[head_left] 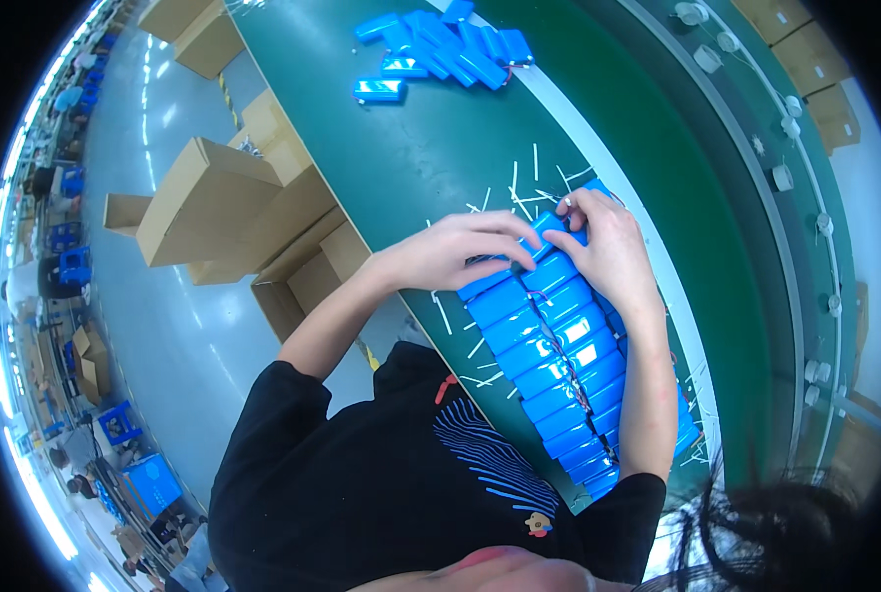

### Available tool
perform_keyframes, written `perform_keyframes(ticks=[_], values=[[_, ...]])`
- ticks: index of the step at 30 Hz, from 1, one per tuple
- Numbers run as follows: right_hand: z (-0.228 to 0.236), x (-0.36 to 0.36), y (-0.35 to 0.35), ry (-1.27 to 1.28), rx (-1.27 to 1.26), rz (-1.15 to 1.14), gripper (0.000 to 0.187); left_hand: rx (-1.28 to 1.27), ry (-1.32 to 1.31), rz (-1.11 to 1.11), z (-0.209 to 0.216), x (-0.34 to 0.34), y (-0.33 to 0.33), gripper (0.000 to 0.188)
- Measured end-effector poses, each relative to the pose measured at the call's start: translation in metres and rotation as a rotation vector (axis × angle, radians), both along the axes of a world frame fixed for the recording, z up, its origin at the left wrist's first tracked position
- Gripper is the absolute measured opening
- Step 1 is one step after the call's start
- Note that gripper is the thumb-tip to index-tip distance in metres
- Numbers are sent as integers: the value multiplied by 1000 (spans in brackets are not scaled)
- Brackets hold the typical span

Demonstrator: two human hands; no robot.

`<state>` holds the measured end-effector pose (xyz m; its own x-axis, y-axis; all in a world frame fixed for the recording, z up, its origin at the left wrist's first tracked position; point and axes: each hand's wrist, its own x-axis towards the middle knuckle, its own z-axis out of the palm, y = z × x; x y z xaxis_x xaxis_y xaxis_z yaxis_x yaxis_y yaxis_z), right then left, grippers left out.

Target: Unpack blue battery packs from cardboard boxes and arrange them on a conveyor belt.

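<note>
Blue film-wrapped battery packs [549, 370] with thin wires lie side by side in rows on the green table in front of me. At the far end of these rows, my left hand [460, 249] reaches in from the left, fingers bent round a blue battery pack [543, 233]. My right hand [610, 242] meets it from the other side, thumb and forefinger curled at the same pack. The right forearm passes over the right-hand rows and hides part of them. Dark and red wires [571, 380] run down the seam between the rows.
More blue packs [440, 47] lie in a loose heap farther up the table [411, 148]. Thin white strips [515, 187] are scattered around the rows. Open cardboard boxes [214, 202] stand beyond the table's left edge. A dark green belt [727, 296] runs along the right.
</note>
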<state>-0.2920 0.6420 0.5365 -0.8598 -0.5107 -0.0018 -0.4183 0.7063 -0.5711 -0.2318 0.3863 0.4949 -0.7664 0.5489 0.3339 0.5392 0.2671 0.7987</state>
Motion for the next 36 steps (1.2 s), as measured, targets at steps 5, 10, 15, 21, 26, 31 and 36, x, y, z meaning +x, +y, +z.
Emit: perform_keyframes(ticks=[5, 10, 15, 21, 26, 31, 36], values=[[7, 6, 2, 5, 1, -64, 29, -373, 255, 446, 29, -38, -57, 36], [15, 9, 0, 64, -38, -96, 34, -759, 578, 934, -4, -74, -161, 37], [24, 7, -6, 78, -103, -64, 37, -475, 164, 814, 9, -63, -136, 30], [17, 2, -38, 286, -307, 44, 34, -138, 208, 573, 24, -26, -64, 17], [-9, -6, -50, 309, -384, 231, 31, 2, 104, 310, 31, -17, -38, 22], [7, 5, -46, 4, -361, 211, 27, 221, 54, 381, 41, -24, -20, 28], [7, 4, -40, -156, -373, -21, 24, -275, 388, 718, 6, -82, -78, 31]])
